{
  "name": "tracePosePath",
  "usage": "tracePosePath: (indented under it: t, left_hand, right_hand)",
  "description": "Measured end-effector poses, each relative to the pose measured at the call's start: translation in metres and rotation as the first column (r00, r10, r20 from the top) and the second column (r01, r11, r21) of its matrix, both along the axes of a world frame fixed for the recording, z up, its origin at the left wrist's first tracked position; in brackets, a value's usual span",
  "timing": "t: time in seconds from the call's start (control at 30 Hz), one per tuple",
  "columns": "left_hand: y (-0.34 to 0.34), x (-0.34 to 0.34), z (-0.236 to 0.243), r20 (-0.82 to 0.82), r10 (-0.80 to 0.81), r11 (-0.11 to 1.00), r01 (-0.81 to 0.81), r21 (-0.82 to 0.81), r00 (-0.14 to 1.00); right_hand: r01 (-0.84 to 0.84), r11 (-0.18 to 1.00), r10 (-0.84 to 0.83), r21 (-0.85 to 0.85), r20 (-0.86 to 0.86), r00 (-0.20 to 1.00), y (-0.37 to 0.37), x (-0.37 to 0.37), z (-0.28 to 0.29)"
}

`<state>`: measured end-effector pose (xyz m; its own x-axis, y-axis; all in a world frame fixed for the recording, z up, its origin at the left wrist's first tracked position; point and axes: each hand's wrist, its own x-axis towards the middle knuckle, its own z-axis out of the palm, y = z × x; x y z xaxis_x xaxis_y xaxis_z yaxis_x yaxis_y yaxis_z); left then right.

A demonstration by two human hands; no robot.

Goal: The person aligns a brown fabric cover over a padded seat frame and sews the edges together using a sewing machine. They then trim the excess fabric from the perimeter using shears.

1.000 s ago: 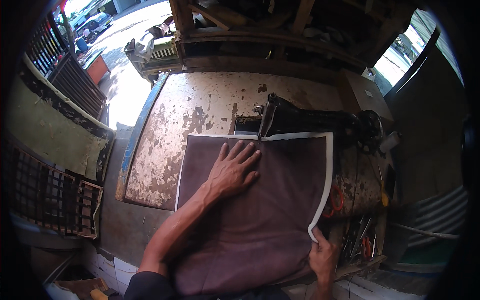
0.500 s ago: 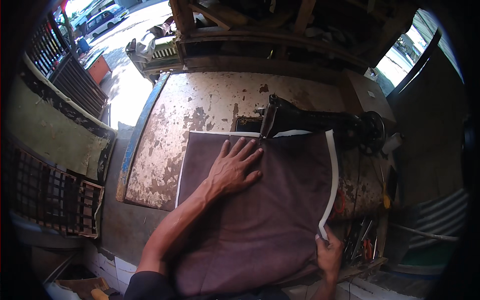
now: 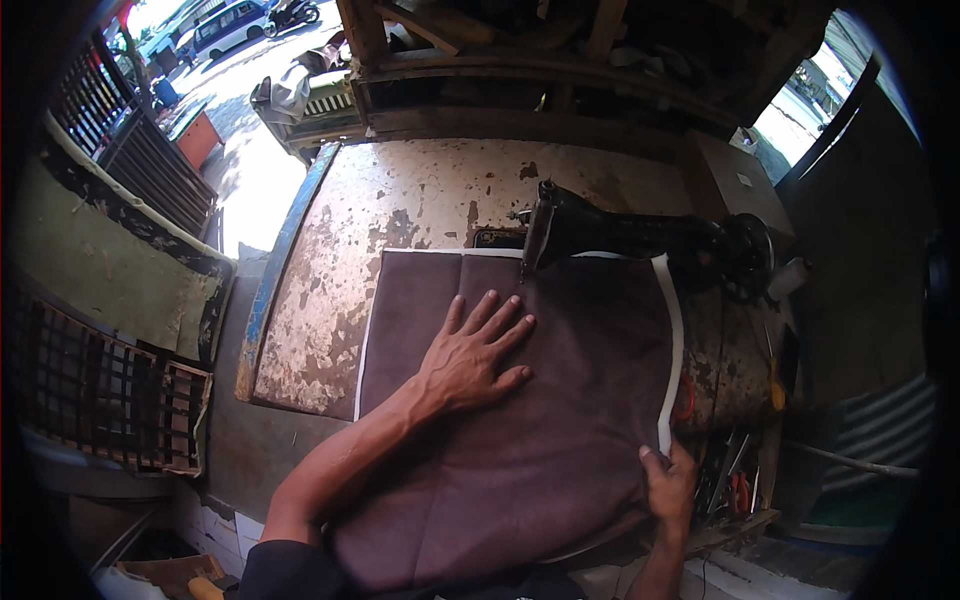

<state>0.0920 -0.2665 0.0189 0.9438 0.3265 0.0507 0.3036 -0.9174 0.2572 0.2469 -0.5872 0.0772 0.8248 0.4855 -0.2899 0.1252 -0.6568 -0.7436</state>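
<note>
A large brown fabric piece [image 3: 540,420] with white edging lies over the worktable, its near part hanging toward me. My left hand [image 3: 470,355] rests flat on the fabric with fingers spread, just in front of the needle area of a black sewing machine [image 3: 630,235]. My right hand [image 3: 670,485] pinches the fabric's right edge, by the white strip [image 3: 675,340]. The machine's head stands over the far part of the fabric, with the far white border passing behind and beneath it.
The worn tabletop [image 3: 320,300] has peeling paint and a blue left edge. Scissors with orange handles [image 3: 740,493] and other tools sit in a rack at the right. A yellow-handled screwdriver [image 3: 776,390] and a thread spool [image 3: 790,278] are nearby. A wooden shelf [image 3: 540,75] stands behind.
The fabric has shifted away from me under the machine, so more lies beyond the needle. My left hand has slid slightly back and right over it; my right hand has moved a little right.
</note>
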Motion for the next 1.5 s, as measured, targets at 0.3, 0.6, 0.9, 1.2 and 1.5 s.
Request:
tracePosePath:
  t: [0.3, 0.6, 0.9, 1.2, 1.5]
  left_hand:
    - [0.013, 0.006, 0.0, 0.025, -0.007, 1.0, 0.008, -0.013, 1.0]
    - [0.022, 0.01, -0.003, 0.033, -0.009, 1.0, 0.009, -0.007, 0.999]
    - [0.032, 0.018, -0.007, 0.041, -0.012, 1.0, 0.012, 0.013, 0.999]
    - [0.016, 0.01, -0.004, 0.037, -0.013, 1.0, 0.013, -0.002, 0.999]
    - [0.025, 0.014, -0.001, 0.021, -0.031, 0.999, 0.031, -0.007, 0.999]
  right_hand:
    - [-0.024, 0.999, 0.022, 0.024, 0.108, 0.994, 0.006, 0.008, -0.008]
    - [-0.031, 0.998, 0.025, 0.049, 0.124, 0.992, 0.018, 0.01, -0.002]
    - [-0.024, 0.999, 0.028, -0.033, 0.14, 0.99, 0.031, 0.02, 0.003]
    - [-0.035, 0.999, 0.037, -0.018, 0.197, 0.98, 0.037, 0.025, 0.003]
    - [-0.036, 0.997, 0.02, 0.071, 0.216, 0.976, 0.044, 0.033, -0.008]
